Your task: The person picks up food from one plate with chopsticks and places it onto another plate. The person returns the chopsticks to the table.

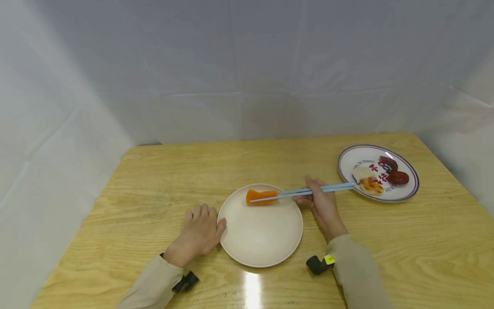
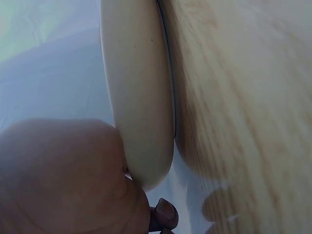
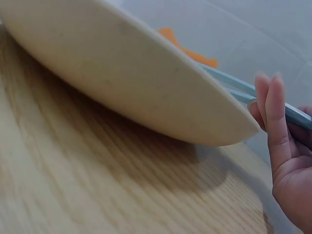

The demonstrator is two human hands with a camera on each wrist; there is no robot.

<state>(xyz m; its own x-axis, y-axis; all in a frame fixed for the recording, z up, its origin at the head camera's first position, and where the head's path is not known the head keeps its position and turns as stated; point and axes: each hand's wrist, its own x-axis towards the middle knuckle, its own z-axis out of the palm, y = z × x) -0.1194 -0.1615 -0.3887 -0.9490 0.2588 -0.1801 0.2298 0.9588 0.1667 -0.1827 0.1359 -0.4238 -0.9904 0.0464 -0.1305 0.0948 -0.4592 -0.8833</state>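
Observation:
A cream round plate [image 1: 262, 236] lies on the table in front of me. My left hand [image 1: 200, 234] holds its left rim, with the thumb over the edge and the other fingers outside it. In my right hand [image 1: 322, 208] is a pair of light blue chopsticks [image 1: 297, 192], gripped beyond the plate's right side. Their tips lie along an orange carrot-like piece [image 1: 262, 197] over the far part of the plate. In the right wrist view the orange piece [image 3: 187, 48] shows above the rim; whether it touches the plate I cannot tell.
At the right back stands an oval patterned plate [image 1: 349, 165] with dark red pieces [image 1: 397, 177] and pale browned pieces [image 1: 371, 186] on it. The wooden table [image 1: 166, 171] ends at a white sheet [image 1: 200, 116] behind it.

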